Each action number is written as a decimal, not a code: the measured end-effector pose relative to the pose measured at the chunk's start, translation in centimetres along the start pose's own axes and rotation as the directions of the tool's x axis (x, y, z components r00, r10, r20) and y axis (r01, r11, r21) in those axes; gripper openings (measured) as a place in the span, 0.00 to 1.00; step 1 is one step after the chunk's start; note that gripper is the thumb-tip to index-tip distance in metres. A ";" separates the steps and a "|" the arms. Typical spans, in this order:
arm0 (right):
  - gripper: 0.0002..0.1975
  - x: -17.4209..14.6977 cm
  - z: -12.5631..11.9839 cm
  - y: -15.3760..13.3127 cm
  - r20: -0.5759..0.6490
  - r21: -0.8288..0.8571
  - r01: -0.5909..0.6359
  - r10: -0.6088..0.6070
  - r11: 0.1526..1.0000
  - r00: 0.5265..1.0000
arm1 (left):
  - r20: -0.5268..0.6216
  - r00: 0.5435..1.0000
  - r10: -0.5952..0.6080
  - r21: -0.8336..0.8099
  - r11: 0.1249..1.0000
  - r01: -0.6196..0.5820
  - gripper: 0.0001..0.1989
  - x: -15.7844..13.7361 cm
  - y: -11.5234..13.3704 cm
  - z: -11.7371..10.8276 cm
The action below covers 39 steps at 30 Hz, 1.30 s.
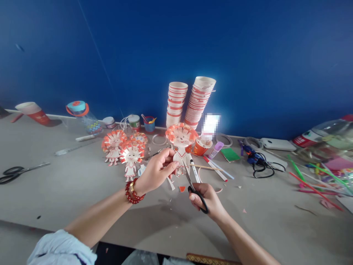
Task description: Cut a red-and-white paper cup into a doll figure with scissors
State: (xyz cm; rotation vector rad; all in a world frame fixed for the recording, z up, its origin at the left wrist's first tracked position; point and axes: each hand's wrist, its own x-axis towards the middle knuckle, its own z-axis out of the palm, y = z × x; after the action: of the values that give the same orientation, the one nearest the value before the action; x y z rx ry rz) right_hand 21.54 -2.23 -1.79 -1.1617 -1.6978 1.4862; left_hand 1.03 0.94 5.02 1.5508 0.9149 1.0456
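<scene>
My left hand (160,171), with red bead bracelets on its wrist, pinches a paper doll (182,138) by the edge of its white dress. The doll has a round smiling face ringed by orange and white strips. Black-handled scissors (198,197) are in my right hand (208,202), their blades reaching up to the lower right of the dress. Whether the blades are cutting the paper, I cannot tell. To the left, several similar finished-looking dolls (130,156) lie or stand on the grey table. A marker (194,169) lies right behind the scissors.
Two tall stacks of paper cups (176,105) stand against the blue wall. Another pair of scissors (23,172) lies at far left. On the right are a blue glue gun (252,156), colourful pipe cleaners (317,187) and a large bottle (328,136). Paper scraps (182,189) dot the table.
</scene>
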 end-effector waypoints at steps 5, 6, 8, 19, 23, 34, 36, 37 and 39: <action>0.30 0.1 0.0 0.2 0.005 -0.023 -0.001 0.002 1.000 1.000 | -0.053 0.999 0.005 -0.008 1.000 -0.006 0.06 0.2 0.0 -0.1; 0.31 0.1 0.0 0.2 0.006 -0.031 0.000 0.000 1.000 1.000 | -0.061 0.998 0.008 -0.010 1.000 -0.009 0.07 0.2 0.0 -0.1; 0.31 0.1 0.0 0.2 0.005 -0.045 0.003 -0.003 0.999 1.000 | -0.061 0.998 0.015 -0.010 1.000 -0.016 0.07 0.2 -0.1 -0.2; 0.30 0.1 0.0 0.3 0.014 -0.018 -0.011 0.011 1.000 1.000 | -0.048 0.998 0.044 0.009 0.999 -0.044 0.06 0.5 0.0 -0.2; 0.30 0.2 0.2 0.3 0.019 0.019 -0.012 0.012 1.000 1.000 | -0.050 0.998 0.043 0.024 0.999 -0.042 0.06 0.5 -0.1 -0.4; 0.30 0.2 0.5 -0.2 0.092 0.109 0.035 -0.045 0.993 0.995 | -0.015 1.000 0.022 0.038 0.999 -0.022 0.06 0.4 -0.8 -0.1; 0.30 0.2 0.5 -0.2 0.096 0.106 0.044 -0.054 0.993 0.994 | -0.016 1.000 0.021 0.043 0.999 -0.020 0.06 0.4 -0.8 0.0; 0.30 0.2 0.5 -0.3 0.092 0.106 0.047 -0.057 0.993 0.994 | -0.020 1.000 0.022 0.043 0.999 -0.022 0.05 0.4 -0.8 0.0; 0.30 0.2 0.5 -0.3 0.082 0.104 0.052 -0.061 0.993 0.995 | -0.031 0.999 0.028 0.042 0.999 -0.026 0.05 0.3 -0.7 0.1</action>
State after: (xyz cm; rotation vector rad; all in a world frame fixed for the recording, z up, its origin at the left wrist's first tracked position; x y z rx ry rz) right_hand 20.92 -2.24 -1.62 -1.0017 -1.6755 1.5884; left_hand 1.21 1.29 4.37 1.5886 0.9448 1.0792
